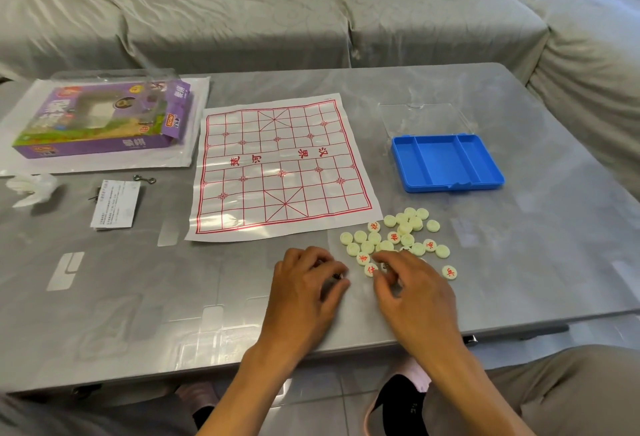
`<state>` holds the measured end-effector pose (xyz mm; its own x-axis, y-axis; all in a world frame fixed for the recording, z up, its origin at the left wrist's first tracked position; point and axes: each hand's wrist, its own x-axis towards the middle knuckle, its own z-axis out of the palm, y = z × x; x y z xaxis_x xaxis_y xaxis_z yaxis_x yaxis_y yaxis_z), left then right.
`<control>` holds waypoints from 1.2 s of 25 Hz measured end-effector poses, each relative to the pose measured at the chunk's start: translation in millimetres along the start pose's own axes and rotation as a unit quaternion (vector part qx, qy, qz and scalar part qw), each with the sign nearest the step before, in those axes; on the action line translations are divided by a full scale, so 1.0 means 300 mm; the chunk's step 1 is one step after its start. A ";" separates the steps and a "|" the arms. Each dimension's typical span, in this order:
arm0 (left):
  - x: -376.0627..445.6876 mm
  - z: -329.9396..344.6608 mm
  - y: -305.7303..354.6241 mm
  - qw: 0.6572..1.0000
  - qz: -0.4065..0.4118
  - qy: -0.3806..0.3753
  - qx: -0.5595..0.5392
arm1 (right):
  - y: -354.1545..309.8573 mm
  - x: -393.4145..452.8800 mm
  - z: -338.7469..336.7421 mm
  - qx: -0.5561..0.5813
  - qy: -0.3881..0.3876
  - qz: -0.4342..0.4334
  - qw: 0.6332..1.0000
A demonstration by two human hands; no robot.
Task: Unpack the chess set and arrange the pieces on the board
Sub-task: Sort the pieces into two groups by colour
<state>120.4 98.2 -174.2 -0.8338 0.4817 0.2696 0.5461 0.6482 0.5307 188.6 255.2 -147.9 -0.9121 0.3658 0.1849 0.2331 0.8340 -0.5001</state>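
The paper chess board [284,165], white with red lines, lies flat in the middle of the table with no pieces on it. Several cream round chess pieces [403,227] lie in a loose heap just off its near right corner, some showing red characters and others blank side up. My left hand [308,279] rests left of the heap, its curled fingers pinching a small dark-marked piece against the thumb. My right hand [412,283] covers the heap's near edge, with forefinger and thumb closed around one piece [384,266].
An empty blue tray [446,161] sits right of the board, its clear lid [426,118] behind it. A purple box [100,120] on a plastic bag, a leaflet [116,203] and a crumpled tissue [31,187] lie at the left. A sofa [242,19] stands behind the table.
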 end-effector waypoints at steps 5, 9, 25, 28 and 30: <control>-0.003 0.004 -0.012 0.997 -0.036 0.054 0.030 | 0.027 0.015 -0.019 -0.072 0.002 0.018 0.997; -0.004 -0.008 -0.014 0.997 -0.056 0.060 0.003 | 0.035 -0.010 -0.002 -0.113 0.009 -0.036 0.993; -0.021 -0.016 -0.019 0.999 0.010 -0.022 -0.027 | -0.002 0.007 0.049 -0.083 0.041 -0.110 0.990; -0.023 -0.003 -0.027 1.000 0.013 0.002 0.005 | 0.016 -0.006 0.038 -0.114 0.043 -0.108 0.987; -0.017 -0.006 -0.030 1.000 -0.016 0.026 -0.003 | 0.026 -0.018 0.027 -0.106 0.053 -0.082 0.990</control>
<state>119.8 88.9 -179.0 -0.8538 0.4298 0.2938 0.5190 0.6586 0.5449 192.7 256.4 -159.6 -0.9055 0.2510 0.3421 0.1617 0.9495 -0.2688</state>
